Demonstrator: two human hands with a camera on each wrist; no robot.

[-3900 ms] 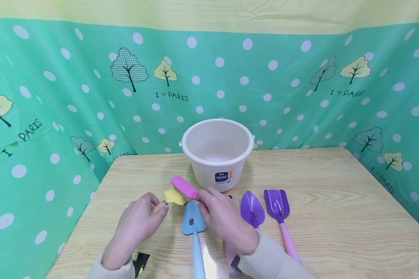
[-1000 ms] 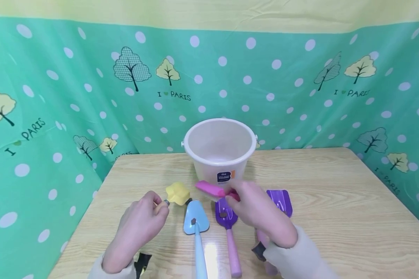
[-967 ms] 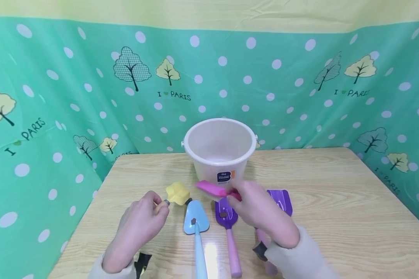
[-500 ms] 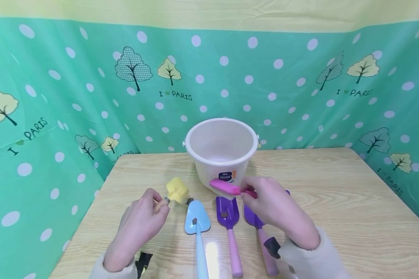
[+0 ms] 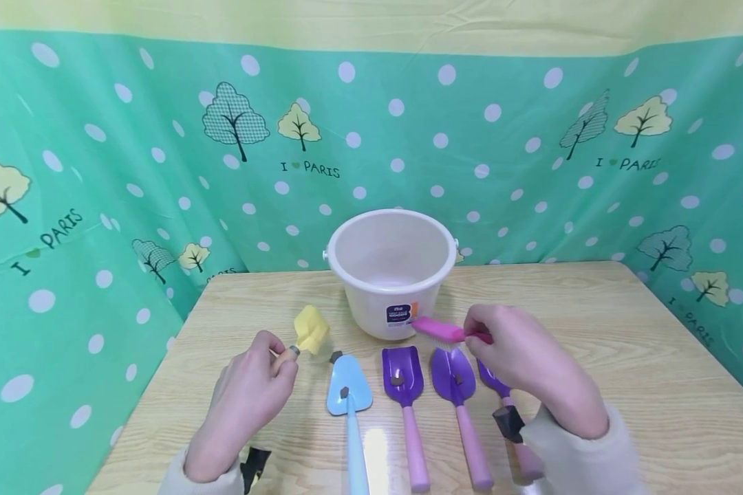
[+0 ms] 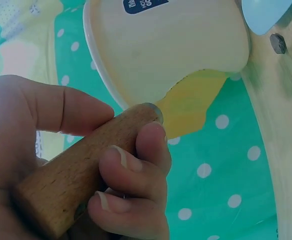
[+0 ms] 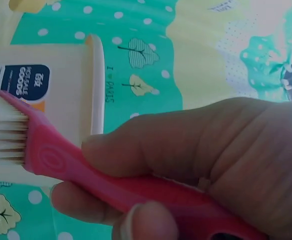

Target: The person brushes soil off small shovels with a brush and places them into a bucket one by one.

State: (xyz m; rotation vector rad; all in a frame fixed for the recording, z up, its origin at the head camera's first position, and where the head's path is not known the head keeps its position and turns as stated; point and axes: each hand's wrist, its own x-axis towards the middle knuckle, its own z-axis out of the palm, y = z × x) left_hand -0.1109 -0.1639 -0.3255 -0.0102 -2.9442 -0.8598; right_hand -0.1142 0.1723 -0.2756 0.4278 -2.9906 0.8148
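My left hand (image 5: pixel 244 399) grips the wooden handle (image 6: pixel 81 170) of a small yellow trowel (image 5: pixel 311 328), whose blade is raised toward the bucket. My right hand (image 5: pixel 529 354) holds a pink brush (image 5: pixel 436 330) with white bristles (image 7: pixel 6 132), thumb along its handle. The bristles hang right over the tip of a pointed purple trowel (image 5: pixel 453 375) with a pink handle. Left of that lie a square-ended purple shovel (image 5: pixel 402 364) and a light blue shovel (image 5: pixel 349 375). Another purple shovel (image 5: pixel 495 378) is partly hidden beneath my right hand and wrist.
A white bucket (image 5: pixel 390 302) with a dark label stands behind the tools. One small dark lump (image 5: pixel 337 357) lies at the blue shovel's tip; similar dark spots mark the blades. A green dotted curtain (image 5: pixel 384 137) encloses the wooden table (image 5: pixel 594 357).
My right hand has carried the brush rightward, from over the blue shovel, past the square purple shovel, to the pointed trowel. In my left hand the yellow trowel's blade has turned and risen.
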